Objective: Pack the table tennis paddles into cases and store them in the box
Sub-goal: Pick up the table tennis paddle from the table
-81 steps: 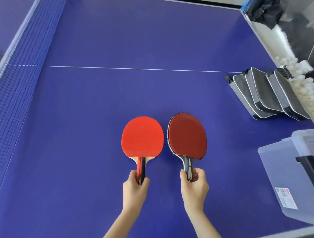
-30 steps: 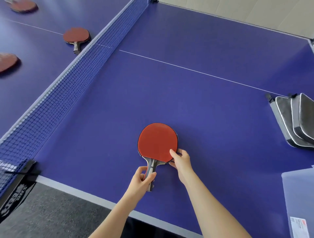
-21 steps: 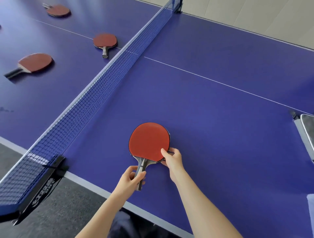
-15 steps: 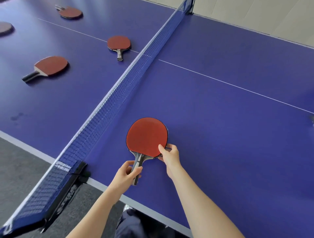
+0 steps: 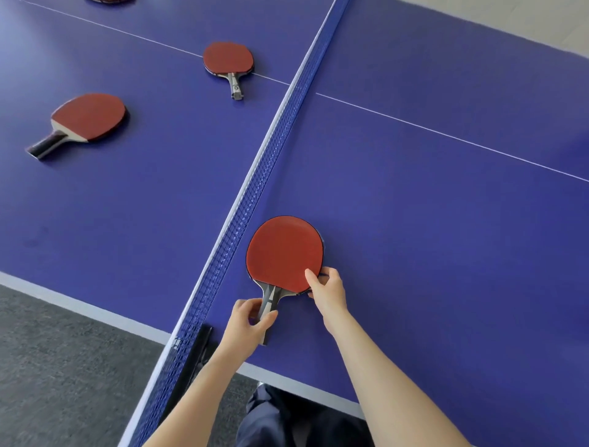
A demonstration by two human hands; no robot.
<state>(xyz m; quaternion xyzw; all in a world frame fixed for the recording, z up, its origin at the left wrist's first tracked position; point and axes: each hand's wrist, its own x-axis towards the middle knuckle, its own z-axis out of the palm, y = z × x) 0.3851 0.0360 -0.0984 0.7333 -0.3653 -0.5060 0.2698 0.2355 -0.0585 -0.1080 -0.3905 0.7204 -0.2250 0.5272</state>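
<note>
A stacked pair of paddles (image 5: 283,252) lies on the blue table (image 5: 430,223) just right of the net; only the red top face shows fully, with a dark rim of the lower one at its edge. My left hand (image 5: 251,322) grips the handles. My right hand (image 5: 326,287) pinches the lower right edge of the blades. Left of the net lie two more red paddles, one (image 5: 228,60) near the centre line and another (image 5: 86,119) farther left. The cases and the box are out of view.
The blue net (image 5: 255,178) runs diagonally from top right to its black clamp (image 5: 199,347) at the table's near edge. Grey carpet floor (image 5: 63,367) lies below left. A sliver of another paddle (image 5: 108,1) shows at the top edge.
The two paddles, earlier held side by side, are now stacked. My view has swung left: the cases and plastic box left the frame and the paddles beyond the net came in.
</note>
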